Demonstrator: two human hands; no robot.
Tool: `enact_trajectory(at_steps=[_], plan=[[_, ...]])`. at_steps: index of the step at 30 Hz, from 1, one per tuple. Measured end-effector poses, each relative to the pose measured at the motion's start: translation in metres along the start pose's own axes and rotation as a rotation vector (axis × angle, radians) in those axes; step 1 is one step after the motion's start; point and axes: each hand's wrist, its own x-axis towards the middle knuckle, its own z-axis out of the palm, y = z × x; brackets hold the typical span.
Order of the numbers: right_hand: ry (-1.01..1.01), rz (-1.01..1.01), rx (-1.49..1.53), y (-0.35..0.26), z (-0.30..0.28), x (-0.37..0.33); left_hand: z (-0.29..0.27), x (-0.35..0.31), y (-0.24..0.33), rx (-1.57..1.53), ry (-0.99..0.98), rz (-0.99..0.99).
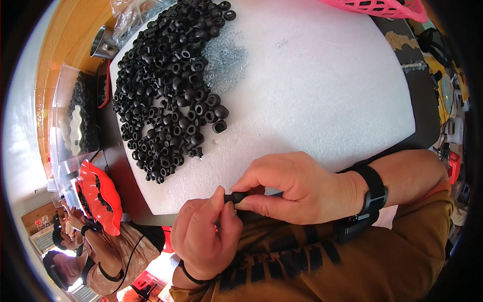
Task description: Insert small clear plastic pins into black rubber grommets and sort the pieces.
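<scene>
Both my hands meet at the near edge of a white foam sheet, pinching a small black plastic part between them. Thumb and fingertips of my left hand grip its left end. My right hand closes on the other end, its wrist wearing a black strap. Fingers cover much of the part, so its full shape is hidden. Beyond my hands, a big heap of black hollow caps and small black pieces spreads over the sheet's left side. Beside the heap lies a pile of tiny metal springs.
A pink perforated basket stands at the far right. Left of the sheet are a metal cup, a clear bin and a red wavy-rimmed tray holding black parts. Another person works at the lower left.
</scene>
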Motion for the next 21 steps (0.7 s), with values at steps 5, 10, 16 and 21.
enact_trajectory(at_steps=[5,10,16,21], plan=[[-0.009,-0.011,-0.086,0.0005,-0.0025,-0.0019,-0.0002,0.0000,0.0015,0.014,-0.028,0.052],[-0.030,0.031,-0.090,0.0005,-0.0038,-0.0021,0.0036,-0.0006,-0.0012,0.078,-0.016,0.140],[-0.034,0.102,0.015,-0.0018,-0.0037,-0.0023,0.0028,-0.0039,0.0002,-0.048,-0.021,0.065],[-0.041,0.139,0.003,-0.0041,-0.0056,0.0000,0.0005,-0.0019,0.0000,-0.164,-0.110,-0.042]])
